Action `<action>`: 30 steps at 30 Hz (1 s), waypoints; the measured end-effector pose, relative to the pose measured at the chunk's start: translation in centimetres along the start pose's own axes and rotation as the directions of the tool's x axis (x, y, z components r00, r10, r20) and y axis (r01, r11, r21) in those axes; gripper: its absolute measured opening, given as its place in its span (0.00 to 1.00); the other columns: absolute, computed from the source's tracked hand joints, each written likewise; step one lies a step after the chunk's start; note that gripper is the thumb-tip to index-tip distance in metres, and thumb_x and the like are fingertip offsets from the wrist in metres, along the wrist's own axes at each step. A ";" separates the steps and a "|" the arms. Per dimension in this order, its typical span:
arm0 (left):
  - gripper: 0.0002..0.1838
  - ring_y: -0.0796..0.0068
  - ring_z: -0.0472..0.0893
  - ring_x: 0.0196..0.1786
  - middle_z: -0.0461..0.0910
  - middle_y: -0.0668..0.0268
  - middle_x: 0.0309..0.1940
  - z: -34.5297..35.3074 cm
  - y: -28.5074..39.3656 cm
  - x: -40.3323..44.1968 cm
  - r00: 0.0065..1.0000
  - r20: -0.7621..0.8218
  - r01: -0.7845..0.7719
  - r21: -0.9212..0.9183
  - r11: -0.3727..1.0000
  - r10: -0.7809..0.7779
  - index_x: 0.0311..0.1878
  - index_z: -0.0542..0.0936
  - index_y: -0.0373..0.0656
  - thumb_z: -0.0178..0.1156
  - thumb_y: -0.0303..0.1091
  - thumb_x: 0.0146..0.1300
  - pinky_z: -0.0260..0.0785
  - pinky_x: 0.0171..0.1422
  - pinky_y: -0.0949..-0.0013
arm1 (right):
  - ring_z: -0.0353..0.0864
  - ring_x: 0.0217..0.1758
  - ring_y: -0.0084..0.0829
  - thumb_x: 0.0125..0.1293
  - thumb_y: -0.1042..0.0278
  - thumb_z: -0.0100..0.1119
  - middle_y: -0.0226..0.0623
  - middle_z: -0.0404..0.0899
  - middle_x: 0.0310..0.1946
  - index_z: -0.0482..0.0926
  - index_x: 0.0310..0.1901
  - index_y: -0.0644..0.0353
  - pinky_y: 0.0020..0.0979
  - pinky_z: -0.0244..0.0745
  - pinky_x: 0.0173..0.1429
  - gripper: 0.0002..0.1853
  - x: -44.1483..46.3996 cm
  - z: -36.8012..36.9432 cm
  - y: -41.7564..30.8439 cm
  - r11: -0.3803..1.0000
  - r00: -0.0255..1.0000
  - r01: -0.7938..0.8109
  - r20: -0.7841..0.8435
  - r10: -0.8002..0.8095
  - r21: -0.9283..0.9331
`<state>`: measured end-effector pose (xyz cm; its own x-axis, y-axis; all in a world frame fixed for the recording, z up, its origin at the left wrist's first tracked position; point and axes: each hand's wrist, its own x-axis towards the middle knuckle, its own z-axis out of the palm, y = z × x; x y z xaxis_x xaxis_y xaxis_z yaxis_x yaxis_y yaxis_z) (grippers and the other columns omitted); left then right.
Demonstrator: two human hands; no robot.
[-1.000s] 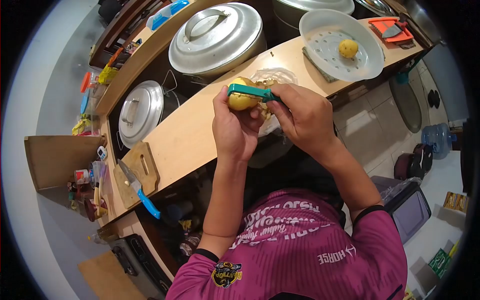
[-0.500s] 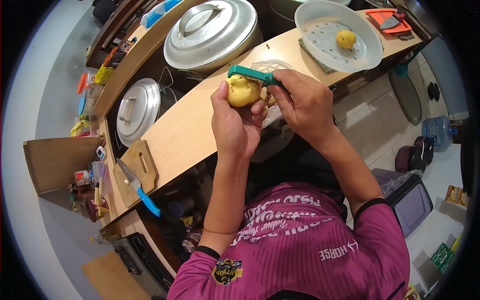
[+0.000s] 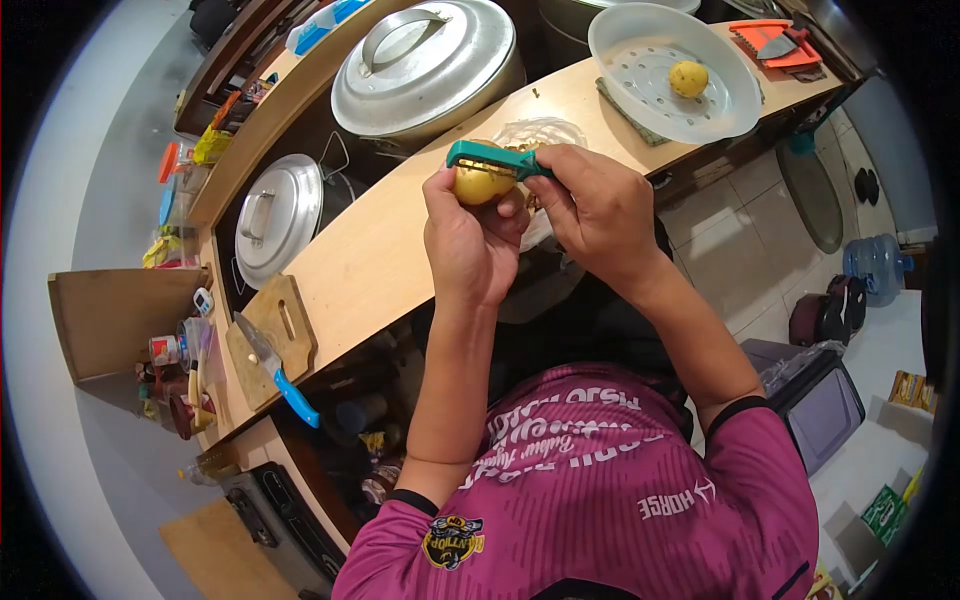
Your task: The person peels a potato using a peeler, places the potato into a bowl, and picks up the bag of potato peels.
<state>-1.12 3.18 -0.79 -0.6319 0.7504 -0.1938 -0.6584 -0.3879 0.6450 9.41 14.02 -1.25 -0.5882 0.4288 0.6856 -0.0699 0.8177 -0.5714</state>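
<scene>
My left hand (image 3: 468, 235) is closed around a yellow potato (image 3: 482, 187), holding it above the counter's front edge. A green peeler (image 3: 497, 157) is gripped in my right hand (image 3: 600, 205), its blade lying across the top of the potato. Behind my hands a clear plastic bag (image 3: 540, 133) lies on the counter, with bits of peel partly hidden by my fingers. To the right, a white plastic bowl with holes in its base (image 3: 625, 75) has another potato (image 3: 688, 78) in it.
A knife with a blue handle (image 3: 293, 398) rests on a wooden cutting board (image 3: 270, 340) at left. Large lidded metal pots (image 3: 425, 75) stand along the back of the wooden counter (image 3: 375, 240). An orange grater-like tool (image 3: 770, 45) lies at the far right end.
The peeler and my right hand have shifted slightly left. The potato looks turned a little in my left hand, and less of it shows above the blade.
</scene>
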 end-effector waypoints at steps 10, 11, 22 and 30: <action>0.23 0.78 0.67 0.26 0.78 0.65 0.35 0.6 0.8 -0.9 1.000 0.025 -0.012 0.072 0.997 0.010 0.48 0.75 0.41 0.39 0.51 0.76 0.61 0.30 0.73 | 0.81 0.29 0.43 0.67 0.68 0.64 0.43 0.82 0.31 0.81 0.45 0.60 0.37 0.74 0.33 0.08 0.5 -0.2 1.0 1.000 1.000 -0.027 -0.006 0.027 0.012; 0.24 0.78 0.67 0.25 0.79 0.64 0.36 0.3 0.8 -0.8 0.999 0.030 0.011 0.071 0.997 -0.014 0.49 0.75 0.41 0.39 0.51 0.76 0.60 0.30 0.73 | 0.81 0.28 0.43 0.68 0.68 0.63 0.43 0.82 0.31 0.81 0.45 0.60 0.37 0.73 0.33 0.08 0.6 -0.2 1.1 0.997 0.998 -0.067 0.021 0.067 0.030; 0.23 0.81 0.71 0.26 0.82 0.62 0.37 -0.1 2.6 -1.6 0.998 0.000 0.055 0.120 0.991 -0.055 0.51 0.76 0.42 0.42 0.52 0.76 0.62 0.29 0.78 | 0.81 0.31 0.42 0.66 0.67 0.64 0.39 0.81 0.30 0.81 0.46 0.55 0.39 0.73 0.34 0.08 1.5 -1.6 0.8 0.985 0.999 -0.029 0.026 0.034 -0.168; 0.20 0.79 0.75 0.27 0.83 0.59 0.39 0.0 3.4 -2.5 1.000 -0.006 -0.012 0.202 0.979 0.013 0.52 0.74 0.41 0.50 0.49 0.74 0.68 0.29 0.78 | 0.80 0.33 0.40 0.61 0.63 0.67 0.35 0.75 0.26 0.83 0.41 0.51 0.41 0.73 0.36 0.08 1.0 -2.3 1.7 0.853 0.962 0.083 0.263 0.065 -0.515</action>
<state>-1.80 -0.01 1.91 -0.6431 0.7419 -0.1897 -0.5548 -0.2806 0.7833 10.59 16.70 -0.49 -0.7830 0.3650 0.5037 0.3066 0.9310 -0.1980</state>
